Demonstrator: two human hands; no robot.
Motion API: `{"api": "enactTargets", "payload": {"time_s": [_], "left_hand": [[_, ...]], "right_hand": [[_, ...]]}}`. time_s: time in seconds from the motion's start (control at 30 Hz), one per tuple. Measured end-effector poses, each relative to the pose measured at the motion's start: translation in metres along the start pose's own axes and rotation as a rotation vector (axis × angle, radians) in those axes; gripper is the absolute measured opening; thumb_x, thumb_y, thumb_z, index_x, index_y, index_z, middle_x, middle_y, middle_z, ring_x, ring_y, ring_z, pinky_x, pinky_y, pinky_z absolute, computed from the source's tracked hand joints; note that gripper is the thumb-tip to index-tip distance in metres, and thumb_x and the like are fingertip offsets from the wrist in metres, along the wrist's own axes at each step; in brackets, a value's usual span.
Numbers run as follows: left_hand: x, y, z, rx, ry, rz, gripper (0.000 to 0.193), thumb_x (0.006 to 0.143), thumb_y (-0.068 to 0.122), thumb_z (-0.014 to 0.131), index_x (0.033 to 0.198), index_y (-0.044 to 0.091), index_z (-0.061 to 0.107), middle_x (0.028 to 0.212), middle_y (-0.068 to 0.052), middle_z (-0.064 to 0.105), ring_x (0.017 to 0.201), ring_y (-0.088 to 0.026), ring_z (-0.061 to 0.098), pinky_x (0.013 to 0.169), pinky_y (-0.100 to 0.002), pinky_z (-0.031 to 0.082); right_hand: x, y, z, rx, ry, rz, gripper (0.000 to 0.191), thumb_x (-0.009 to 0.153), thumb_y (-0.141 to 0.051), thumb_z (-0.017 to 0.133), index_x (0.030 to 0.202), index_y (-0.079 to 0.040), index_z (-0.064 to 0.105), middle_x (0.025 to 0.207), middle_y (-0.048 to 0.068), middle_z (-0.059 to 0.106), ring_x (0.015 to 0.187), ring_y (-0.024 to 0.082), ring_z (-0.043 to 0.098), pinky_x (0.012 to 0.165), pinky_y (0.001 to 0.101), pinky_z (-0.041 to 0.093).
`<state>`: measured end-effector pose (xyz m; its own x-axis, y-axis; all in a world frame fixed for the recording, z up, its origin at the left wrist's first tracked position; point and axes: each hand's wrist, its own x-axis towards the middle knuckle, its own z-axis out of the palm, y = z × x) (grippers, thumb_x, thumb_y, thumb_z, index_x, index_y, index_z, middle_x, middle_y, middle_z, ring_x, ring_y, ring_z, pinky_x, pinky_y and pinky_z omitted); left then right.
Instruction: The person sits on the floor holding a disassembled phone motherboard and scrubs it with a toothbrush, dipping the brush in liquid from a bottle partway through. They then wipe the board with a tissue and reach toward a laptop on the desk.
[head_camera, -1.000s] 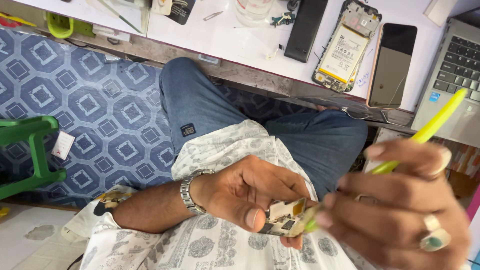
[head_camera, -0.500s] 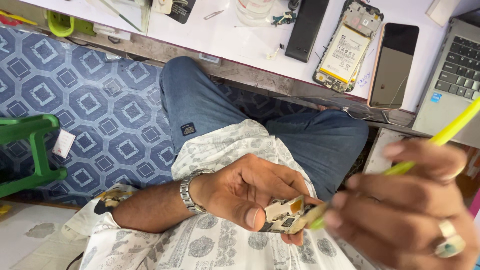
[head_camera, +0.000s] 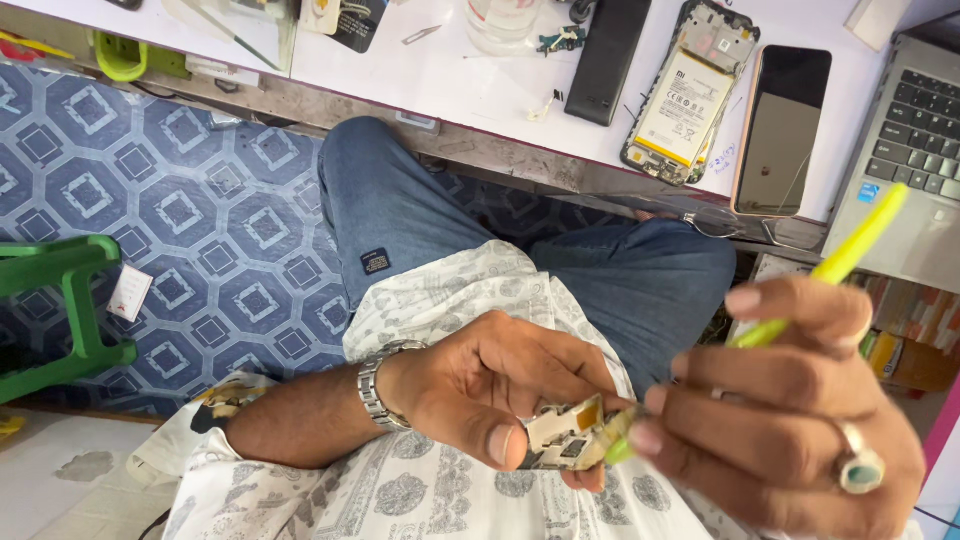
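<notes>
My left hand (head_camera: 490, 400), with a metal watch at the wrist, grips a small phone circuit board (head_camera: 565, 442) over my lap. My right hand (head_camera: 790, 420), wearing rings, holds a bright yellow-green brush-like tool (head_camera: 850, 255). The tool's lower end rests against the board's right edge. Both hands sit close together above my patterned white shirt and blue jeans.
On the white worktop (head_camera: 470, 85) above lie an opened phone with its battery showing (head_camera: 690, 95), a dark phone (head_camera: 780, 130), a black flat part (head_camera: 608, 55) and a laptop (head_camera: 915, 150). A green plastic stool (head_camera: 60, 310) stands at the left on blue patterned flooring.
My right hand has shifted slightly, and the yellow-green tool stays against the board. My left hand holds the board in about the same place.
</notes>
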<state>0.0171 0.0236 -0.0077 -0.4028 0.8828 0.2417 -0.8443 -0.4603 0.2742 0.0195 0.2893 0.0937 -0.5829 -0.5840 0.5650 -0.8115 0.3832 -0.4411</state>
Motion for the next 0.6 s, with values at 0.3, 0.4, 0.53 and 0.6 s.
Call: {"api": "enactTargets", "payload": {"time_s": [0.3,0.4,0.53,0.6], "left_hand": [[0.000,0.003,0.000,0.002,0.018,-0.009,0.060,0.101,0.024,0.079,0.138,-0.018,0.058,0.125,-0.022,0.054,0.111,-0.030,0.068,0.101,-0.040,0.060],[0.000,0.004,0.000,0.009,-0.013,-0.005,0.059,0.103,0.024,0.079,0.139,-0.017,0.057,0.127,-0.020,0.054,0.112,-0.027,0.066,0.107,-0.041,0.060],[0.000,0.006,-0.002,0.001,0.001,-0.031,0.059,0.103,0.024,0.079,0.137,-0.018,0.057,0.126,-0.021,0.055,0.111,-0.028,0.067,0.107,-0.041,0.059],[0.000,0.006,-0.002,0.001,-0.013,-0.018,0.059,0.104,0.023,0.080,0.141,-0.017,0.056,0.127,-0.020,0.055,0.112,-0.027,0.066,0.108,-0.041,0.060]], "right_hand": [[0.015,-0.005,0.003,-0.077,-0.016,-0.021,0.013,0.083,-0.017,0.087,0.086,-0.020,0.075,0.088,-0.008,0.069,0.084,0.012,0.066,0.093,0.0426,0.043],[0.034,-0.012,0.009,-0.044,0.034,0.032,0.011,0.082,-0.016,0.083,0.084,-0.021,0.074,0.086,-0.011,0.069,0.083,0.010,0.067,0.094,0.0406,0.043],[0.046,-0.004,0.002,-0.101,-0.054,-0.098,0.009,0.084,-0.013,0.081,0.084,-0.020,0.075,0.084,-0.009,0.069,0.082,0.012,0.067,0.092,0.0405,0.040],[0.049,-0.009,0.008,-0.075,0.021,-0.019,0.011,0.083,-0.013,0.079,0.083,-0.022,0.074,0.084,-0.012,0.069,0.082,0.009,0.067,0.093,0.0393,0.042]]}}
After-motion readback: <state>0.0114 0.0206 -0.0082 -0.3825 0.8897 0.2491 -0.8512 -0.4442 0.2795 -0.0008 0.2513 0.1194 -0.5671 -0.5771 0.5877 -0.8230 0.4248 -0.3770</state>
